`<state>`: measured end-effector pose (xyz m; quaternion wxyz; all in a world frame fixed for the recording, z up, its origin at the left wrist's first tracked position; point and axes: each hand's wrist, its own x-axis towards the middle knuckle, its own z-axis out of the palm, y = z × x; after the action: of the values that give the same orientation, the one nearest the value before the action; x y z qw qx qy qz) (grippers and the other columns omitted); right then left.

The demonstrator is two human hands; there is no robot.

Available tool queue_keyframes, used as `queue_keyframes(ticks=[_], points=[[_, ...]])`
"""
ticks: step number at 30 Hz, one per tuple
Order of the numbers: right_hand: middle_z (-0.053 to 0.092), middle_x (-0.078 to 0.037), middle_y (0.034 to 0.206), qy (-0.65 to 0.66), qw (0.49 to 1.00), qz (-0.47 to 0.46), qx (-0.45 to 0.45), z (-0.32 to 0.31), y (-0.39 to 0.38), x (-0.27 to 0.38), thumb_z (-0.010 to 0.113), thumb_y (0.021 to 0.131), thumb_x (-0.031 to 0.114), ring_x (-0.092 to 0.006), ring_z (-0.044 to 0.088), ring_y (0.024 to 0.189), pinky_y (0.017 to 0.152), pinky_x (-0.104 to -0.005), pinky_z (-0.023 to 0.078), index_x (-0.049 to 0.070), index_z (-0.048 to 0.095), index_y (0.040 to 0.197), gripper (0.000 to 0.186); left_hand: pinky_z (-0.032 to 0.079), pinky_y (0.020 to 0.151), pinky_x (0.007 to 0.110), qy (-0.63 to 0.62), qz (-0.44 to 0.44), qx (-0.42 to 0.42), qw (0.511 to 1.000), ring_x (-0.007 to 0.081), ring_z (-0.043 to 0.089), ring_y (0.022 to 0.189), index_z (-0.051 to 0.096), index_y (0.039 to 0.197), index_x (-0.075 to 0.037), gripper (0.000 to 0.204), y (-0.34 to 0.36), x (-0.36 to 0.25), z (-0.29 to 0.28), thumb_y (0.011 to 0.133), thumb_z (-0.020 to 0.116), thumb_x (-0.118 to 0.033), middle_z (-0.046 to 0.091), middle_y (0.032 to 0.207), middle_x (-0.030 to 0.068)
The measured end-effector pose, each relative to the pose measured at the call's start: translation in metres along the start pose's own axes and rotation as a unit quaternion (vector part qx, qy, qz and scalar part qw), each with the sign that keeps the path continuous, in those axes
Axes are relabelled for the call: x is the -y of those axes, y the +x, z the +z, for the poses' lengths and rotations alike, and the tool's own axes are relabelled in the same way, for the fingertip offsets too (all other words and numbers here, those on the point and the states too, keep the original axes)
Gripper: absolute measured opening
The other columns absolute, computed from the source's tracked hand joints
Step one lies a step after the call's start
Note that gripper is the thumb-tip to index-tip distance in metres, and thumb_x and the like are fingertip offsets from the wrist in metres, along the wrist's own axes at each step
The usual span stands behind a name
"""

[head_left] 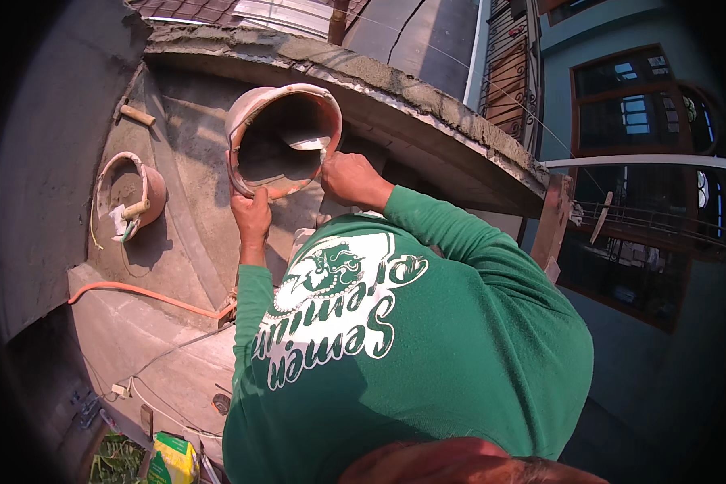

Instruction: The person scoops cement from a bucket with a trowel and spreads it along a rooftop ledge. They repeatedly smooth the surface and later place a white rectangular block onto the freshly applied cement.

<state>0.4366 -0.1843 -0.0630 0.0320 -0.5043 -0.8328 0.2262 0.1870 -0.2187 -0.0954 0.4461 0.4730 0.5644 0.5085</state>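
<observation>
Sunlit bare-concrete space beside a neighbouring house.
A smooth grey wall (44, 177) rises on the left, above a cement floor (192, 145) crossed by sharp shadows. A parapet (331, 62) with a rough, crumbling top edge runs across the far side; beyond it lie reddish-brown roof tiles (194, 10). To the right, a scrolled iron railing (508, 77) stands near a blue-green house wall (558, 89) with dark, wood-framed windows (605, 121) reflecting light.
</observation>
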Motion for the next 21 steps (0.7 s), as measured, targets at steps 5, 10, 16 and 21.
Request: queue_keyframes(ticks=[5, 10, 16, 21], points=[[0.073, -0.029, 0.083, 0.031, 0.997, 0.06, -0.049, -0.036, -0.007, 0.01, 0.064, 0.089, 0.019, -0.043, 0.075, 0.077, 0.069, -0.0537, 0.06, -0.011, 0.074, 0.095, 0.032, 0.049, 0.099, 0.031, 0.038, 0.038, 0.008, 0.999, 0.0189, 0.064, 0.105, 0.057, 0.13, 0.009, 0.04, 0.006, 0.052, -0.013, 0.09, 0.063, 0.004, 0.069, 0.119, 0.0102], [0.074, -0.028, 0.081, 0.045, 0.996, 0.079, 0.014, -0.013, -0.036, -0.013, 0.066, 0.088, 0.021, -0.0441, 0.075, 0.076, 0.069, -0.054, 0.06, -0.004, 0.078, 0.089, 0.027, 0.05, 0.094, 0.032, 0.021, 0.013, 0.036, 0.999, 0.0181, 0.064, 0.102, 0.058, 0.127, 0.009, 0.04, 0.024, 0.069, 0.011, 0.091, 0.07, 0.0, 0.069, 0.114, 0.0119], [0.072, -0.033, 0.084, 0.156, 0.959, 0.186, -0.145, -0.019, -0.037, -0.019, 0.059, 0.097, 0.027, -0.0517, 0.074, 0.082, 0.078, -0.0581, 0.06, -0.009, 0.076, 0.089, 0.04, 0.052, 0.095, 0.032, 0.002, -0.034, 0.09, 0.995, 0.0197, 0.065, 0.104, 0.054, 0.138, 0.007, 0.048, 0.042, 0.064, 0.02, 0.091, 0.065, 0.004, 0.068, 0.122, 0.0113], [0.073, -0.036, 0.114, 0.302, 0.92, 0.247, 0.046, -0.012, -0.054, -0.023, 0.057, 0.091, 0.025, -0.0511, 0.072, 0.108, 0.099, -0.0565, 0.056, -0.012, 0.076, 0.103, 0.043, 0.053, 0.084, 0.029, -0.032, 0.073, 0.107, 0.991, 0.0154, 0.065, 0.094, 0.053, 0.138, 0.005, 0.046, 0.023, -0.001, 0.076, 0.092, 0.061, 0.007, 0.069, 0.115, 0.0071]])
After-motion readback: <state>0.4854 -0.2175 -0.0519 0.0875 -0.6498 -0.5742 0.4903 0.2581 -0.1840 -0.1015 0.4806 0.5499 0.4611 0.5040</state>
